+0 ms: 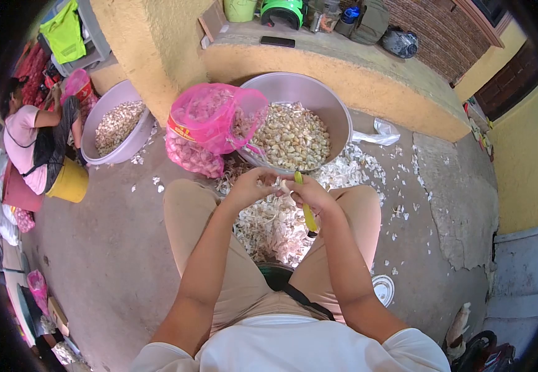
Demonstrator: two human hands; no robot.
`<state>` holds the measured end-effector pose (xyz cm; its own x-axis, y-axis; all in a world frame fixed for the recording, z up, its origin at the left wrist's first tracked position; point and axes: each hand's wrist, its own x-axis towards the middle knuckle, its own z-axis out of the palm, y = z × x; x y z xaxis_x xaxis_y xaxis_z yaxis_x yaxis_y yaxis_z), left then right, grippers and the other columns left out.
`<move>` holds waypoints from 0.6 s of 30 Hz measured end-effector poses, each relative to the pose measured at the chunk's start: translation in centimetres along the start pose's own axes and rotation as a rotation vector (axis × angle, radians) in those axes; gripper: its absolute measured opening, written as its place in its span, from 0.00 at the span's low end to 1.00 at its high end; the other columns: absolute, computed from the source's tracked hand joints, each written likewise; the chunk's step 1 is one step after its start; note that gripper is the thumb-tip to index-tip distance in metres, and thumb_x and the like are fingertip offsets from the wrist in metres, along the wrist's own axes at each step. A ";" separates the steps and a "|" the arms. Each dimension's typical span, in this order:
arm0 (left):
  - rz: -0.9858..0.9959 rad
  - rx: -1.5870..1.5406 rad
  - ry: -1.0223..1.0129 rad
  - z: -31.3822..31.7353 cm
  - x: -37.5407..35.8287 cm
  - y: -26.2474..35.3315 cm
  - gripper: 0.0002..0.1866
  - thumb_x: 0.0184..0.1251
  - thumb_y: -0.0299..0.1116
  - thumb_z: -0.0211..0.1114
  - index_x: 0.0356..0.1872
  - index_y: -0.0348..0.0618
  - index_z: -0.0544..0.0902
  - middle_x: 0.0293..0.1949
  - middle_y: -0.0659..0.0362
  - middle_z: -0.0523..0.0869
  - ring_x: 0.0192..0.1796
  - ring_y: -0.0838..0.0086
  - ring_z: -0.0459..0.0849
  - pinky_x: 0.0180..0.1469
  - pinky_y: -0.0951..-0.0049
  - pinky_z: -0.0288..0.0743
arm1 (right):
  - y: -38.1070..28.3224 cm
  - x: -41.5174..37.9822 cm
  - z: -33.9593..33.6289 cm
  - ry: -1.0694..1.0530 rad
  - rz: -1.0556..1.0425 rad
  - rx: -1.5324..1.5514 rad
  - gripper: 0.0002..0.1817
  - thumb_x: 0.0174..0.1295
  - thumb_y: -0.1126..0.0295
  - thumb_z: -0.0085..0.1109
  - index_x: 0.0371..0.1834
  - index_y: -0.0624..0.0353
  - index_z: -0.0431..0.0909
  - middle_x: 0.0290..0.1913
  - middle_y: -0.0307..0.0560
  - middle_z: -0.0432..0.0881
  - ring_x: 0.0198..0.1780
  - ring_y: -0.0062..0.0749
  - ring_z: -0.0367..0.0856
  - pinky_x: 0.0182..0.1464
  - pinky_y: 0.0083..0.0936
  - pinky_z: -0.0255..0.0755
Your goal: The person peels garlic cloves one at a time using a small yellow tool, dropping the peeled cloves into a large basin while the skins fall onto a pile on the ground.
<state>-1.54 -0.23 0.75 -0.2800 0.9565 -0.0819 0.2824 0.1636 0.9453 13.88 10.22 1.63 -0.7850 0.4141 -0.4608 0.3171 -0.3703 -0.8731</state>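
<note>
My right hand (313, 191) is closed round a yellow-green knife handle (308, 217), its dark end pointing down toward my lap. Whitish garlic (285, 186) sits between the fingertips of both hands. My left hand (254, 185) has its fingers curled and pinched against this garlic. Beyond my hands stands a wide, pale purple basin (341, 118) holding many garlic cloves (294, 137). A pink mesh bag (199, 118) of garlic leans against the basin's left side. Below my hands, between my knees, lies a heap of papery garlic skins (274, 229).
To the left, a person in a pink shirt (28, 139) sits on a yellow bucket (70, 181) beside another purple basin (111, 155) of cloves. A ledge (343, 65) behind carries a phone (277, 41) and green helmet (283, 12). A white lid (383, 290) lies at right.
</note>
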 end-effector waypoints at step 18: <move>0.214 0.188 0.012 1.1 -0.2 -0.4 0.09 0.49 0.32 0.66 0.29 0.38 0.79 0.30 0.57 0.79 0.34 0.71 0.78 0.39 0.74 0.70 | 0.2 1.0 -0.4 0.262 -0.146 0.364 0.11 0.57 0.69 0.52 0.41 0.61 0.71 0.31 0.44 0.79 0.14 0.14 0.58 0.15 0.14 0.54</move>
<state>-0.57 -0.22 0.08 -0.2058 0.9714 0.1181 0.5008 0.0009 0.8655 13.34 10.91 0.93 -0.6321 0.6618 -0.4030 -0.0300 -0.5407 -0.8407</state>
